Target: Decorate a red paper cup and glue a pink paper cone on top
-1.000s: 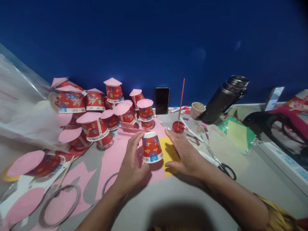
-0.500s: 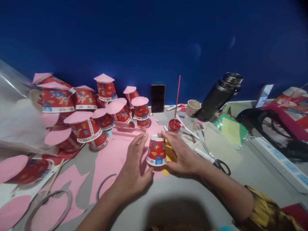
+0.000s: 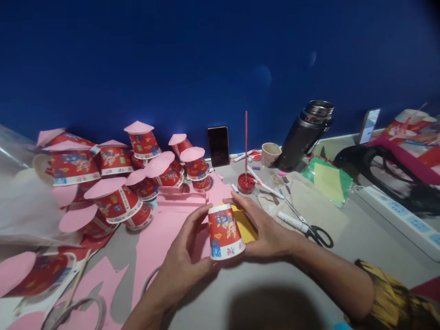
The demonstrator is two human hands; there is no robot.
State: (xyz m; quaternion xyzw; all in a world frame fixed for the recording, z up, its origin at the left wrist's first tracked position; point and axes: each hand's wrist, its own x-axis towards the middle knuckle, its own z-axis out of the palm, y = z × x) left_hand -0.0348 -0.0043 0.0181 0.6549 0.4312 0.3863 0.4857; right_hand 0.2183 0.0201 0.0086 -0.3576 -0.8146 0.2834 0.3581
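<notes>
A red printed paper cup [image 3: 225,231] with a white rim stands upside down, slightly tilted, between my hands. My left hand [image 3: 184,250] has its fingers at the cup's upper left and its thumb by the lower left rim. On the other side, my right hand [image 3: 271,227] curves round the cup, thumb against the lower right edge. Behind the cup lies a piece of yellow paper [image 3: 245,224], and pink paper [image 3: 161,229] spreads beneath. To the left, several red cups topped with pink paper cones [image 3: 139,128] are grouped and stacked.
A phone [image 3: 218,146] leans on the blue wall. A small tub of red paste [image 3: 246,183] holds a red stick. Black-handled scissors [image 3: 319,236], a white marker [image 3: 292,221], a black flask [image 3: 304,137] and a power strip [image 3: 402,215] lie or stand rightward. A grey ring [image 3: 98,311] is front left.
The cup has turned and tilted, so another part of its print faces me. My left hand has closed in on its side. The view has shifted slightly.
</notes>
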